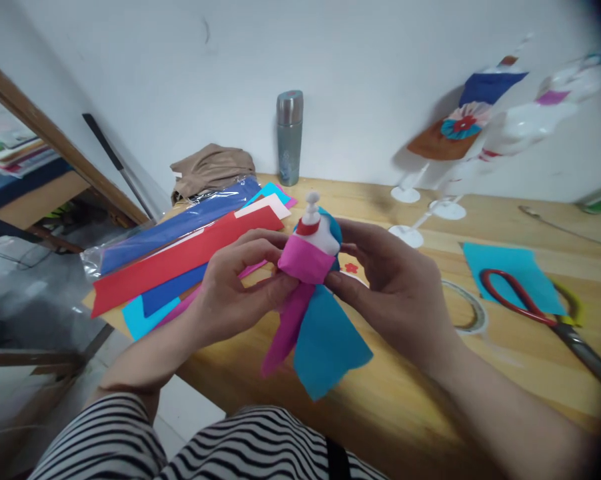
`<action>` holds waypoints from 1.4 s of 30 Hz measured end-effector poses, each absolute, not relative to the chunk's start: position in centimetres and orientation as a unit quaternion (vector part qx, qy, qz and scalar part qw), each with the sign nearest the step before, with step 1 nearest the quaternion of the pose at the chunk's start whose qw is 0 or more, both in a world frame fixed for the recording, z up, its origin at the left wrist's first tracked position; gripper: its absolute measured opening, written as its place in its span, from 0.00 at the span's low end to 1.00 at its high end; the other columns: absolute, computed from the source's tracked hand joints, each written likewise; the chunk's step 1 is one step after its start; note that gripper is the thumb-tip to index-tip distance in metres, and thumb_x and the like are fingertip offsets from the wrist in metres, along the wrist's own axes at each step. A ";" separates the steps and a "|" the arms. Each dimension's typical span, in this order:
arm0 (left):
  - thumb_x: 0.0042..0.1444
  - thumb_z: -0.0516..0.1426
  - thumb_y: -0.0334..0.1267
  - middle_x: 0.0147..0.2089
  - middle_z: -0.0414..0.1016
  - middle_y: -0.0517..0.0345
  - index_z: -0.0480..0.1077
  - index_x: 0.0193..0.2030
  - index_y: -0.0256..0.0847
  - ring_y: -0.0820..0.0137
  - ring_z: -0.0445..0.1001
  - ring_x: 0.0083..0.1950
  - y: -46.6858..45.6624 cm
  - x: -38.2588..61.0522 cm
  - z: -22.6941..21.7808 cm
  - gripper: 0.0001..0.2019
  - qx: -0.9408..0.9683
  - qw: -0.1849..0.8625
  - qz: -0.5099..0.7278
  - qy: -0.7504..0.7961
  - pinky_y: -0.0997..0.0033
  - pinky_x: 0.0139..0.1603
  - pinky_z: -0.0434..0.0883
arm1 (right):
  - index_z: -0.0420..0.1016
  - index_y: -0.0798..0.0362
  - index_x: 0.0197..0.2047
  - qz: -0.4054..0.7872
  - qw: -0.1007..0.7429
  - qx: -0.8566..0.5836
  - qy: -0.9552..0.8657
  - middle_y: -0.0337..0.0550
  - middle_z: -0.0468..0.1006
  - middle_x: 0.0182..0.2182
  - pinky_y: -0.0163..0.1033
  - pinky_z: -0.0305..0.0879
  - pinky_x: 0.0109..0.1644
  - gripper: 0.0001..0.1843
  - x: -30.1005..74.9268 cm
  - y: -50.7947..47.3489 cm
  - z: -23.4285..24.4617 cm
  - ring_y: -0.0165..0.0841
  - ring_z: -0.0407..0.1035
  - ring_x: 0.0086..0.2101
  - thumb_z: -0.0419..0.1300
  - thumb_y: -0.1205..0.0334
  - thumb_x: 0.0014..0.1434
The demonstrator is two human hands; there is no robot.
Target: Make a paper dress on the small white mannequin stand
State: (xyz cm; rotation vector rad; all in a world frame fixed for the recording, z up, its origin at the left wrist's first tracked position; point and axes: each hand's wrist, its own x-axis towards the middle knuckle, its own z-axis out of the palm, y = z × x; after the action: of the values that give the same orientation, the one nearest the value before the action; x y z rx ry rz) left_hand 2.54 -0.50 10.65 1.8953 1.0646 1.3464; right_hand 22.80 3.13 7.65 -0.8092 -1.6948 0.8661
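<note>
Between my two hands is a small white mannequin [324, 236] with a knobbed top and a red band [308, 228] round its neck. A pink strip [308, 261] wraps its body. Below hang a magenta tail and a wide blue piece [328, 340], while more blue shows behind the form. My left hand [235, 283] pinches the wrapped form from the left, thumb on the pink strip's lower edge. From the right, my right hand [395, 287] grips it with its thumb at the pink strip's lower corner; the other fingertips are partly hidden behind.
Coloured sheets [180, 267] and a brown cloth [213, 167] lie left. A flask [289, 140] stands by the wall. To the right are scissors [535, 310] on a blue piece [505, 267], a tape roll [473, 310], a red flower [351, 268] and dressed mannequins [518, 130] on stands.
</note>
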 end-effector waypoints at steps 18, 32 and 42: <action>0.59 0.64 0.28 0.47 0.84 0.52 0.77 0.32 0.39 0.66 0.82 0.46 0.0 3.5 10.5 0.05 0.707 0.172 0.534 0.432 0.68 0.45 0.79 | 0.77 0.49 0.25 0.605 0.359 -0.271 -0.657 0.40 0.75 0.20 0.35 0.69 0.26 0.25 25.1 2.3 11.0 0.31 0.71 0.23 0.64 0.39 0.63; 0.60 0.67 0.46 0.45 0.83 0.54 0.77 0.33 0.42 0.64 0.81 0.44 0.2 3.0 10.4 0.11 0.628 0.429 0.513 0.398 0.66 0.43 0.78 | 0.84 0.46 0.41 0.411 0.317 -0.276 -0.809 0.36 0.77 0.22 0.35 0.64 0.25 0.15 24.6 0.4 10.6 0.30 0.70 0.22 0.56 0.68 0.64; 0.55 0.69 0.58 0.53 0.82 0.53 0.79 0.49 0.49 0.56 0.80 0.55 -2.0 2.3 12.1 0.21 0.711 0.347 0.456 0.408 0.60 0.54 0.78 | 0.81 0.48 0.36 0.386 0.327 -0.277 -0.817 0.34 0.77 0.21 0.34 0.63 0.24 0.13 24.5 0.6 11.1 0.29 0.69 0.20 0.56 0.69 0.64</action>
State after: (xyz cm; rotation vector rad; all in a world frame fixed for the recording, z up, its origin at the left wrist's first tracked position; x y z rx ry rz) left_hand 2.28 -2.01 12.05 1.8434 1.0578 1.1818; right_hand 24.51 0.58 11.10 -0.7267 -2.1385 1.0113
